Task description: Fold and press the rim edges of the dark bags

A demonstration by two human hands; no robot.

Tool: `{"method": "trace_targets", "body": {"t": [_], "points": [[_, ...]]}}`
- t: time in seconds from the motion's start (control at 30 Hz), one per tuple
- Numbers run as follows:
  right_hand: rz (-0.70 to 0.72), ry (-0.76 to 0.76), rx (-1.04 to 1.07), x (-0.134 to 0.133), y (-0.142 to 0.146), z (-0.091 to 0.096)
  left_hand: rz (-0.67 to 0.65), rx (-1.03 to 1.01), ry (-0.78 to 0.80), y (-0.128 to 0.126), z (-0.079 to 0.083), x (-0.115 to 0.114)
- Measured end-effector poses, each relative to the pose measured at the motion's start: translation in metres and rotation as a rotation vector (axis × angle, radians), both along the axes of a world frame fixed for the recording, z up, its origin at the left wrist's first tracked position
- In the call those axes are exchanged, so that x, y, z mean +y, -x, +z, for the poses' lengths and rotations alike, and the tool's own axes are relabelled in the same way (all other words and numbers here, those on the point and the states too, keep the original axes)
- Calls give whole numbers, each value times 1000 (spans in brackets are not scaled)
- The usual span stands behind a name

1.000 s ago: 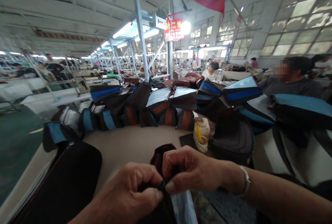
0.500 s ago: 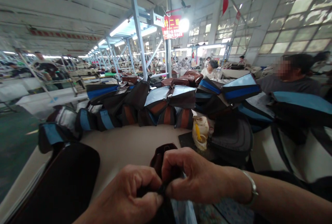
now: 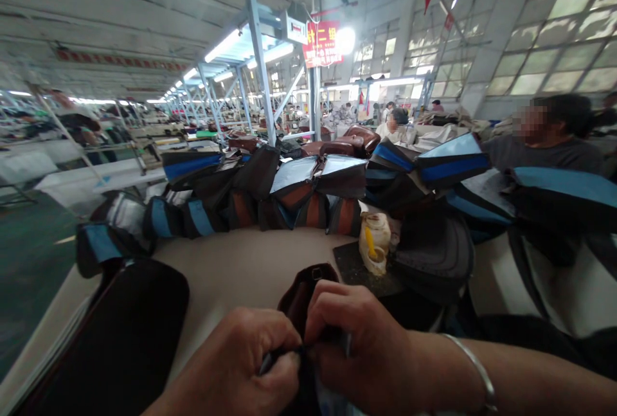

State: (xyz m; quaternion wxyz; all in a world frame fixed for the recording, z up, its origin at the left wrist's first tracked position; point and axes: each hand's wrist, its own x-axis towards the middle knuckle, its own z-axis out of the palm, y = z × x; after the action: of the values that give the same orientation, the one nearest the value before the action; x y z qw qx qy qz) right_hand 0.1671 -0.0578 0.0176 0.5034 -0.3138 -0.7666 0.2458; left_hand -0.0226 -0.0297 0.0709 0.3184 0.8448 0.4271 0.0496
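Observation:
My left hand is closed, its thumb and forefinger pinching the dark edge of a brown leather bag. Right beside it, my right hand pinches the same edge, with a bracelet on that wrist. The two sets of fingertips almost meet. A small metal ring or buckle shows on the far end of the bag, beyond my fingers. Most of the bag's near part is hidden by my hands and in shadow.
A stained glue container with a yellow-handled tool stands on a dark mat. Dark bag panels lie at left. Several half-made bags line the back of the pale table. A co-worker sits at right.
My right hand has turned slightly inward and its wrist sits lower. Both hands keep pinching the bag's edge. The bag shows a little more of its buckle end, and the view has shifted slightly.

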Motion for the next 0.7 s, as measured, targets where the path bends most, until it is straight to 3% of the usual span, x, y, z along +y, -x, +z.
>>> {"method": "trace_targets", "body": {"t": [0.2, 0.37, 0.5, 0.63, 0.7], "points": [[-12, -551, -526, -8, -13, 4, 53, -17, 128, 14, 0, 2], [-47, -714, -521, -9, -11, -12, -16, -131, 388, 22, -1, 9], [-16, -462, -382, -16, -10, -18, -17, -43, 291, 22, -4, 6], [117, -119, -148, -13, -23, -1, -95, -4, 203, 25, -9, 2], [180, 41, -149, -4, -29, 9, -121, 2, 183, 25, -8, 2]]}}
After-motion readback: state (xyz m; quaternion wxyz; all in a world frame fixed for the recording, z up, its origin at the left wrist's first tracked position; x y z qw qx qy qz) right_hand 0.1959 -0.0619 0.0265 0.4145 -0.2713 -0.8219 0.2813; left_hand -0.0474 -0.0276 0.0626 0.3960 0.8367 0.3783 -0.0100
